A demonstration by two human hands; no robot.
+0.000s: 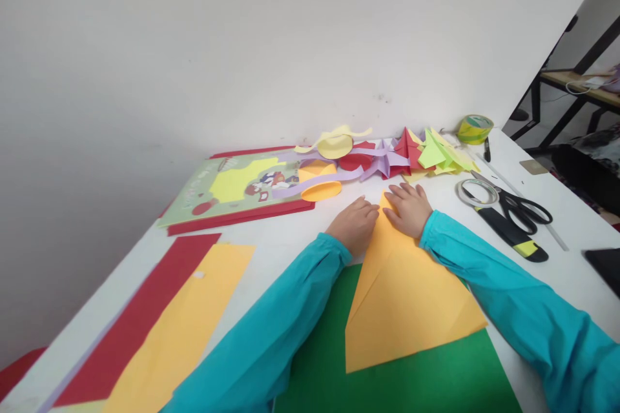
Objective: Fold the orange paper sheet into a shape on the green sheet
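A sheet of orange paper [411, 297], folded to a narrow point at its far end, lies partly over a green sheet [320, 348]. At the left edge of that point, my left hand [356, 222] is closed, its curled fingers gripping the paper's edge. My right hand [409, 210] rests on the same tip from the right, fingers stretched out and pressing the paper down. Creases run across the orange sheet, and its wide end faces me. Both forearms are in turquoise sleeves.
Red [140, 322] and orange strips [188, 322] lie to the left. A printed pad [232, 190] on red sheets and folded paper shapes [407, 151] line the wall. Rightward are scissors [520, 206], a utility knife [511, 232], a white tape roll [477, 192] and yellow-green tape [475, 129].
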